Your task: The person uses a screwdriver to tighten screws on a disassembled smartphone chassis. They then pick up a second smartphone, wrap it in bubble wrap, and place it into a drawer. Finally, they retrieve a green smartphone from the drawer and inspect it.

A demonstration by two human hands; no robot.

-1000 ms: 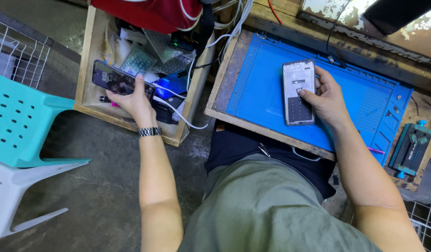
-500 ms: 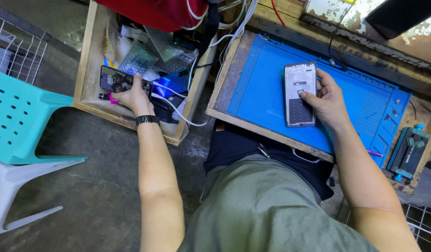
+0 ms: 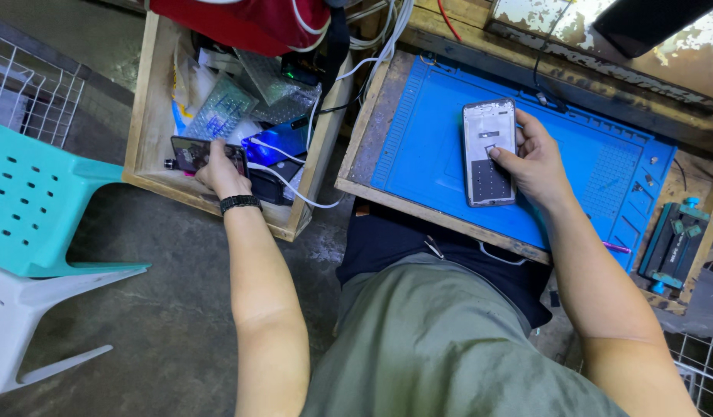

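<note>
Item one: right hand [image 3: 535, 166], at about two o'clock from the person's lap. Its fingers are curled over the right edge of a grey phone frame [image 3: 488, 153], thumb pressed on its face, so the hand is clamped on it. The frame lies flat, long axis running twelve to six, on a blue work mat [image 3: 596, 166]. Likely reason: the mat gives a steady surface with some grip, and the hand pins the frame so it does not slide while the other arm is away.

Item two: left hand [image 3: 220, 174], at about ten o'clock, reached out to a wooden drawer [image 3: 144, 123] standing open beside the bench. The fingers lie on a dark phone [image 3: 193, 154] at the drawer's near edge; whether they grasp it or merely rest on it cannot be told. A black wristband [image 3: 240, 203] sits just behind the hand.

Item three: drawer contents at twelve o'clock of the left hand: bubble-wrap bags [image 3: 240, 104], a shiny blue panel [image 3: 277, 144], white cables [image 3: 291, 174] trailing across. Stored loose, seemingly for rummaging.

Item four: a teal clamp jig [image 3: 673, 247] at four o'clock of the mat, parked within reach. A teal plastic chair [image 3: 40, 208] stands at nine o'clock, well apart.
</note>
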